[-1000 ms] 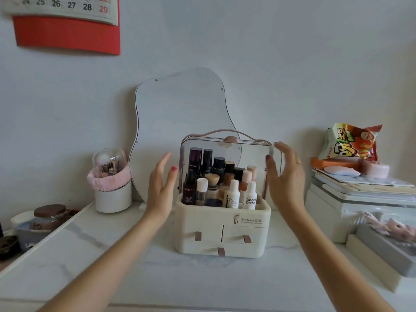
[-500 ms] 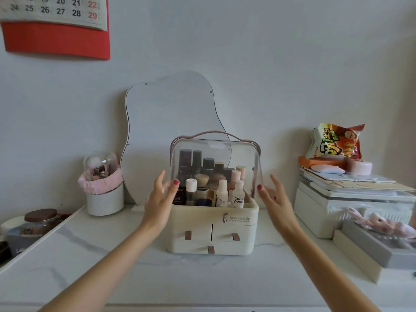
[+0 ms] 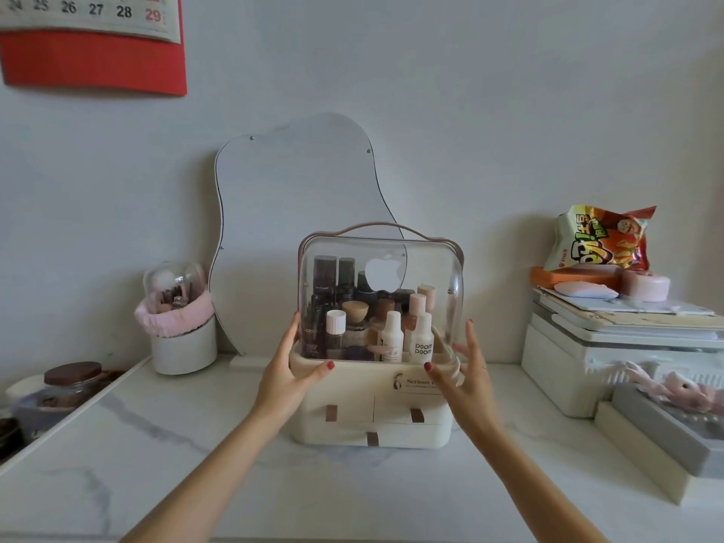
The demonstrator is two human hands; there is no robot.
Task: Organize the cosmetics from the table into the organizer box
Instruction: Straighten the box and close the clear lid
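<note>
- White marble-patterned table (image 3: 196,456) against a pale grey wall; we stand facing it, both our forearms reaching forward.
- Organizer box (image 3: 372,409): cream body, at the middle of the table, three small drawers in front with brown pull tabs.
- Clear cover (image 3: 431,268): domed, transparent, with a brownish handle on top; it sits down over the upper compartment, its lower edge at the rim of the cream body.
- Cosmetics (image 3: 364,315): bottles, tubes and jars standing upright inside under the cover; dark bottles at the back left, white bottles in front, one marked "poom poom".
- Left hand (image 3: 290,370): we hold the box's left front corner, thumb laid along the cover's lower edge, fingers up against the left side.
- Right hand (image 3: 466,370): we hold the right front corner, thumb at the cover's lower edge, fingers spread against the right side of the cover.
- Mirror (image 3: 301,213): wavy outline, leaning on the wall just behind the box.
- Brush holder (image 3: 180,331): white cup with a pink band and a clear dome, left of the mirror.
- Jar (image 3: 70,382): brown lid, on a lower ledge at far left.
- Snack bag (image 3: 599,241): orange and green, atop a stack of white boxes (image 3: 568,366) at right.
- Calendar (image 3: 90,37): red-backed, on the wall at upper left.
</note>
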